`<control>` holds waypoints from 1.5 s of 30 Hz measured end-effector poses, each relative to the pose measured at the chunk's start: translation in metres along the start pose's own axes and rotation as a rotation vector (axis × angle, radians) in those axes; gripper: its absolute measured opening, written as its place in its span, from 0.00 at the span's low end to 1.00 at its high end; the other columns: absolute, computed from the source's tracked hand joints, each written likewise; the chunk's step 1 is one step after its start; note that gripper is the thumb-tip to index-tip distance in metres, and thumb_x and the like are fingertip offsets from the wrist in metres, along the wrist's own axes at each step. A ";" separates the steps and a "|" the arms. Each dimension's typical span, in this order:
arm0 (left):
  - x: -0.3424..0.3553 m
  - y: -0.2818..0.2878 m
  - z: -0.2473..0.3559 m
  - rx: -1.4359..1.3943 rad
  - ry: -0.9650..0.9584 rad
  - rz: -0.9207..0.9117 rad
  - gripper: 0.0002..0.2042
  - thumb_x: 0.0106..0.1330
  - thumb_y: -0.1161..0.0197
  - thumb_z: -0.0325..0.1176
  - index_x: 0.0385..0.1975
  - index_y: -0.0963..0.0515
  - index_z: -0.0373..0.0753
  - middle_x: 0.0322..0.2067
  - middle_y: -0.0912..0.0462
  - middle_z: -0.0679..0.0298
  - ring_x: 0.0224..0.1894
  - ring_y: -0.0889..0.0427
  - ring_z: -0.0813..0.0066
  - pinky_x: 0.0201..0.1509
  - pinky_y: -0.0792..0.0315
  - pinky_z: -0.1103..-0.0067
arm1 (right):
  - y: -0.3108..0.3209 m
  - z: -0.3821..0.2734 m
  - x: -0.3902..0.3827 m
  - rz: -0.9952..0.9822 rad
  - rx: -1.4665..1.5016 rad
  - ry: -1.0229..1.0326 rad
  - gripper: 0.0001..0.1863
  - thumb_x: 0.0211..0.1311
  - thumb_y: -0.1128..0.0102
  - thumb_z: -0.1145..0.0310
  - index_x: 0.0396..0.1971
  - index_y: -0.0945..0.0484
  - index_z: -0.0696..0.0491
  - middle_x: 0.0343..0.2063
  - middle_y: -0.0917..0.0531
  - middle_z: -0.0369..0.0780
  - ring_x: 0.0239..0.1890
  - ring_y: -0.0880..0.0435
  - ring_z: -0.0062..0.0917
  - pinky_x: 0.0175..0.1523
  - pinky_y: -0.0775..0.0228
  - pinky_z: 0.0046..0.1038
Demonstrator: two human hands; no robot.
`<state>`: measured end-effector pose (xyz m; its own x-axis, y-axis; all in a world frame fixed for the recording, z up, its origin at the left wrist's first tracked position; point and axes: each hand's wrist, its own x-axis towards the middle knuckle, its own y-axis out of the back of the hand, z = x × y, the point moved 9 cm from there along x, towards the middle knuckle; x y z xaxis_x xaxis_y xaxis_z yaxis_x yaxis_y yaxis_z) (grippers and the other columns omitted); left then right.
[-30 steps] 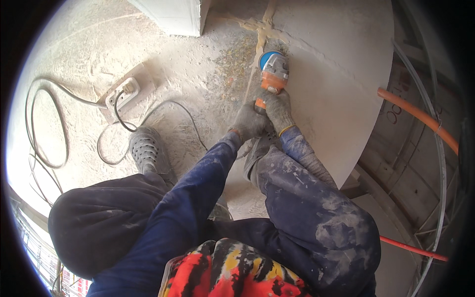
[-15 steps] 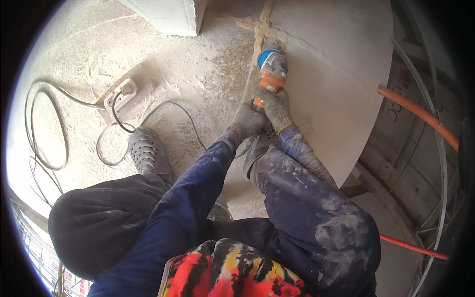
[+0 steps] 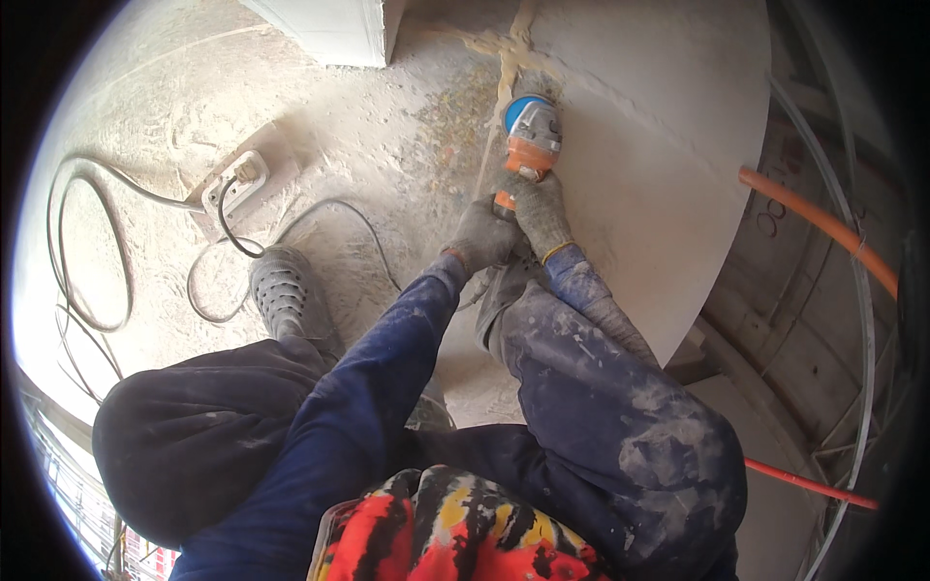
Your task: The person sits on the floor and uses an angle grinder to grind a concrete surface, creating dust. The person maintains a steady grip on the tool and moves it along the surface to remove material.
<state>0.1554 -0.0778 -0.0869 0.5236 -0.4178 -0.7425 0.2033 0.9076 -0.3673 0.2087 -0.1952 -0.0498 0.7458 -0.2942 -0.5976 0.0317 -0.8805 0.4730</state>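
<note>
An angle grinder, orange and grey with a blue disc at its head, is held low over the dusty floor. My right hand, in a grey knitted glove, is wrapped round its body just behind the orange part. Behind it, my left hand, gloved too, is closed round the rear of the handle. The disc lies by a raised tan seam of filler that forms a cross. Whether the disc touches the floor I cannot tell.
A power strip with a plug in it lies on a board at the left, its black cable looped beside it. The thin cord runs past my left shoe. A white column stands ahead; an orange pipe juts in beyond the floor's right edge.
The grinder and both hands have shifted very slightly toward the far side. My grip is the same.
</note>
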 end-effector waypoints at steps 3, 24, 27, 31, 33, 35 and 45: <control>0.000 -0.002 0.000 0.025 0.020 -0.024 0.19 0.54 0.23 0.23 0.47 0.19 0.32 0.36 0.11 0.62 0.35 0.13 0.73 0.37 0.18 0.72 | 0.000 0.000 -0.001 -0.014 0.070 -0.047 0.23 0.63 0.25 0.57 0.48 0.18 0.60 0.38 0.12 0.39 0.36 0.12 0.24 0.41 0.19 0.32; -0.006 0.001 -0.005 0.026 0.015 -0.033 0.22 0.55 0.23 0.23 0.51 0.19 0.33 0.38 0.11 0.62 0.35 0.14 0.75 0.37 0.17 0.72 | -0.003 -0.008 -0.018 -0.018 0.132 -0.109 0.23 0.60 0.24 0.59 0.47 0.19 0.61 0.39 0.13 0.40 0.39 0.11 0.26 0.44 0.18 0.35; -0.014 0.001 0.003 -0.033 -0.085 0.033 0.21 0.56 0.24 0.23 0.51 0.19 0.33 0.35 0.11 0.63 0.32 0.14 0.75 0.34 0.18 0.72 | -0.002 -0.010 -0.023 -0.019 0.031 -0.067 0.22 0.61 0.25 0.60 0.45 0.19 0.61 0.38 0.13 0.40 0.37 0.12 0.26 0.43 0.18 0.34; -0.010 0.001 -0.001 -0.002 -0.044 0.034 0.21 0.56 0.23 0.23 0.50 0.20 0.34 0.33 0.12 0.64 0.30 0.15 0.75 0.32 0.19 0.71 | 0.000 -0.002 -0.017 0.032 0.086 -0.038 0.20 0.60 0.25 0.60 0.43 0.17 0.60 0.36 0.12 0.40 0.35 0.12 0.26 0.41 0.19 0.34; -0.004 0.002 -0.001 0.036 -0.021 0.034 0.21 0.55 0.23 0.24 0.50 0.20 0.34 0.33 0.12 0.63 0.30 0.15 0.74 0.32 0.19 0.71 | 0.000 0.000 -0.006 0.022 0.142 -0.014 0.21 0.59 0.24 0.59 0.42 0.17 0.60 0.35 0.12 0.40 0.35 0.12 0.27 0.42 0.19 0.34; 0.000 0.003 0.007 0.058 -0.069 0.059 0.22 0.54 0.22 0.25 0.49 0.19 0.33 0.33 0.12 0.63 0.30 0.15 0.74 0.32 0.19 0.71 | 0.002 0.002 0.003 0.030 0.114 -0.034 0.21 0.59 0.24 0.58 0.41 0.17 0.60 0.35 0.12 0.40 0.36 0.11 0.27 0.42 0.19 0.34; 0.000 0.005 0.024 0.099 0.026 0.020 0.16 0.51 0.21 0.23 0.38 0.20 0.32 0.30 0.13 0.61 0.29 0.15 0.73 0.31 0.20 0.71 | 0.004 -0.015 0.006 0.048 0.107 -0.083 0.23 0.57 0.22 0.56 0.43 0.16 0.59 0.37 0.12 0.39 0.36 0.11 0.25 0.42 0.18 0.33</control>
<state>0.1765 -0.0726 -0.0751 0.5073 -0.3997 -0.7634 0.2747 0.9147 -0.2964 0.2235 -0.1947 -0.0416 0.6869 -0.3629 -0.6296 -0.0771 -0.8979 0.4334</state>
